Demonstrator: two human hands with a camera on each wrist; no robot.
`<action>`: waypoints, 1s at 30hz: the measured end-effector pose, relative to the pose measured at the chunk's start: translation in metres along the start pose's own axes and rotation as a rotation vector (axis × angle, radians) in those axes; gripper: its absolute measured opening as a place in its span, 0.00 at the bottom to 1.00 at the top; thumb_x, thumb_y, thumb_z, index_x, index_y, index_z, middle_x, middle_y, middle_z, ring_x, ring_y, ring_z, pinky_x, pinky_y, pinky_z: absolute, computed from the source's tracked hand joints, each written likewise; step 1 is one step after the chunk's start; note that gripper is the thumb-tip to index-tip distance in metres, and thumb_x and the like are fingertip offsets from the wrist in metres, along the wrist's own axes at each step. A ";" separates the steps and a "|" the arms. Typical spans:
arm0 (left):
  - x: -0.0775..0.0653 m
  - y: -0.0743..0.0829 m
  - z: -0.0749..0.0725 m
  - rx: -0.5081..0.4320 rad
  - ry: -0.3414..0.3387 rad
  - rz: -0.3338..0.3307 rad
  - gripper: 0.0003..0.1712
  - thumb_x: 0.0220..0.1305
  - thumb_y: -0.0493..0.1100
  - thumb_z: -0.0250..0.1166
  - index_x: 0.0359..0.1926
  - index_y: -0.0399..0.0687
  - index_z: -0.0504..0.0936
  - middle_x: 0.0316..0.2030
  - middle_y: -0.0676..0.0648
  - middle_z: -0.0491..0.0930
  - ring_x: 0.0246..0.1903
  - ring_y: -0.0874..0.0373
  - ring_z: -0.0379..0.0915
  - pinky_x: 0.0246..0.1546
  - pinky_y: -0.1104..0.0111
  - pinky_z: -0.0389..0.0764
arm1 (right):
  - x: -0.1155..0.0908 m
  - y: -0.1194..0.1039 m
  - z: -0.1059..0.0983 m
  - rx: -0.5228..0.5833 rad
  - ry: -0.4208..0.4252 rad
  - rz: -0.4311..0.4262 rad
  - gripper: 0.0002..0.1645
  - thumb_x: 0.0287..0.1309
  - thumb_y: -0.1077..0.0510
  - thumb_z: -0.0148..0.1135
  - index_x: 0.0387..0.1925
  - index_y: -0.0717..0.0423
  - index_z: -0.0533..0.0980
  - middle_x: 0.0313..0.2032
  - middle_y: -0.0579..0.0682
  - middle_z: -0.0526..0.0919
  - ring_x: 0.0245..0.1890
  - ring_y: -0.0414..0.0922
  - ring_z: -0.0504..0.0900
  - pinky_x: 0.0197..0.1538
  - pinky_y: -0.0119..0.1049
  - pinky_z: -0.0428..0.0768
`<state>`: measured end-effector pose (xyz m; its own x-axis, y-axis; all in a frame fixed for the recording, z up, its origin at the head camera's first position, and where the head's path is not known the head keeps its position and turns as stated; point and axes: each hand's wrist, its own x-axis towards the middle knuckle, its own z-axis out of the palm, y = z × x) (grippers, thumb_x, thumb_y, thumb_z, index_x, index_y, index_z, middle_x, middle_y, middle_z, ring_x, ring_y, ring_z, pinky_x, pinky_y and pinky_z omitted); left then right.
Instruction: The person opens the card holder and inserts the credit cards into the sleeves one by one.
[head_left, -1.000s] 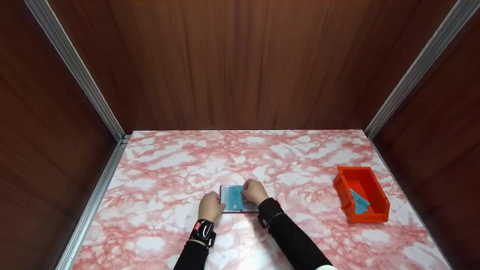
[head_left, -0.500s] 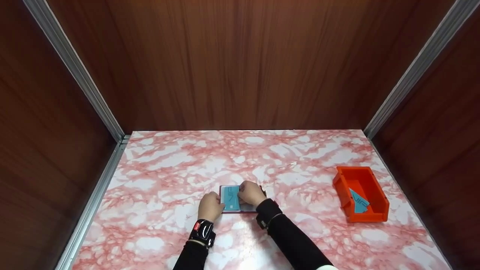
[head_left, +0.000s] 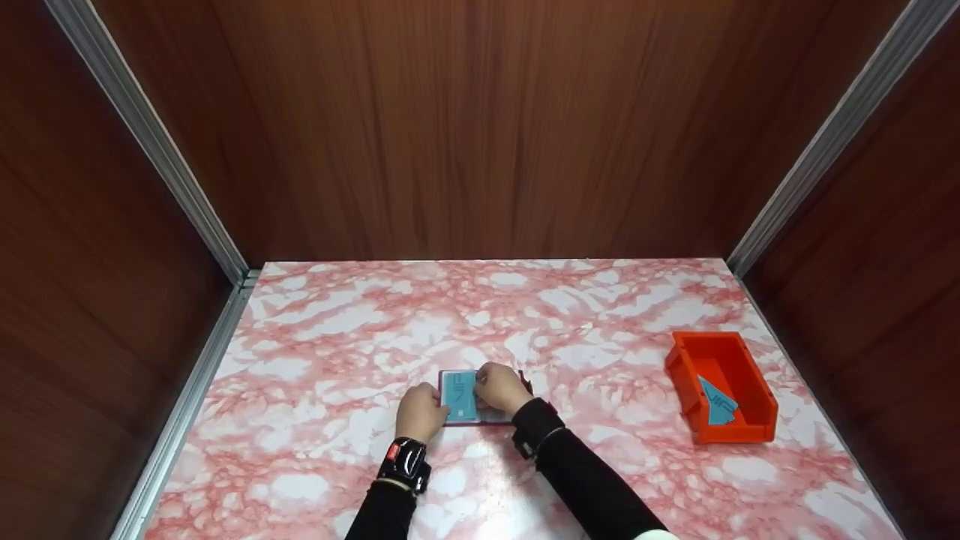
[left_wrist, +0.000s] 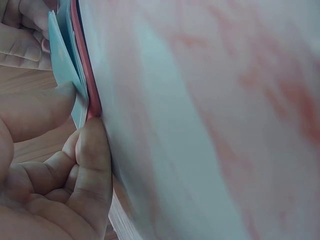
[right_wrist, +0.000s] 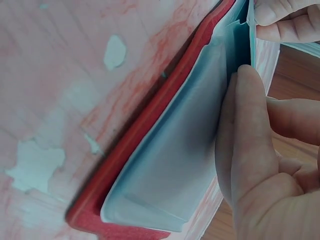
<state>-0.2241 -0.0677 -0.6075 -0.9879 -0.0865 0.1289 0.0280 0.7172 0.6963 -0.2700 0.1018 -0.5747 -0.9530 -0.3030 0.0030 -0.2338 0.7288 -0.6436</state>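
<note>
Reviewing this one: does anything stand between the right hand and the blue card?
Nothing visible does: the right hand touches the blue card directly, pinching its edge over the red-edged holder.

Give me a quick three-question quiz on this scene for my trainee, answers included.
1. On which side of the person is the orange bin?
2. True or false: the bin holds no card.
3. What is the right hand touching? A, the bin; B, the blue card at the red-edged holder; C, the back wall.

Key
1. The right.
2. False; a second card is inside.
3. B.
</note>
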 end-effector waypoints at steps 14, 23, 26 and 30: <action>0.001 -0.001 0.001 0.009 -0.001 0.000 0.14 0.45 0.35 0.76 0.30 0.35 0.80 0.23 0.47 0.74 0.27 0.50 0.73 0.35 0.54 0.77 | 0.000 0.004 -0.007 0.015 -0.024 0.040 0.11 0.55 0.66 0.62 0.41 0.68 0.80 0.30 0.55 0.84 0.32 0.49 0.84 0.42 0.42 0.81; 0.000 -0.001 0.002 0.021 0.008 0.002 0.14 0.45 0.35 0.76 0.31 0.35 0.80 0.23 0.47 0.75 0.28 0.49 0.74 0.36 0.54 0.77 | 0.000 0.008 -0.014 -0.001 0.021 0.009 0.10 0.57 0.65 0.63 0.40 0.68 0.80 0.28 0.53 0.83 0.28 0.48 0.82 0.39 0.42 0.80; 0.000 -0.001 0.002 0.016 0.006 -0.002 0.14 0.46 0.35 0.76 0.32 0.34 0.80 0.24 0.47 0.76 0.28 0.48 0.75 0.37 0.54 0.77 | 0.000 0.010 -0.015 -0.024 0.048 -0.006 0.09 0.56 0.65 0.63 0.38 0.66 0.80 0.28 0.52 0.81 0.29 0.47 0.79 0.39 0.42 0.79; 0.000 0.000 0.001 0.010 -0.010 -0.020 0.14 0.47 0.35 0.76 0.32 0.34 0.80 0.25 0.46 0.78 0.28 0.49 0.76 0.37 0.54 0.78 | 0.000 0.012 -0.017 -0.053 0.082 -0.025 0.07 0.55 0.65 0.63 0.37 0.65 0.80 0.29 0.53 0.81 0.31 0.50 0.79 0.40 0.44 0.78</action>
<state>-0.2241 -0.0669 -0.6088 -0.9897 -0.0941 0.1076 0.0065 0.7221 0.6918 -0.2762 0.1210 -0.5693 -0.9589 -0.2715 0.0826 -0.2652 0.7537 -0.6013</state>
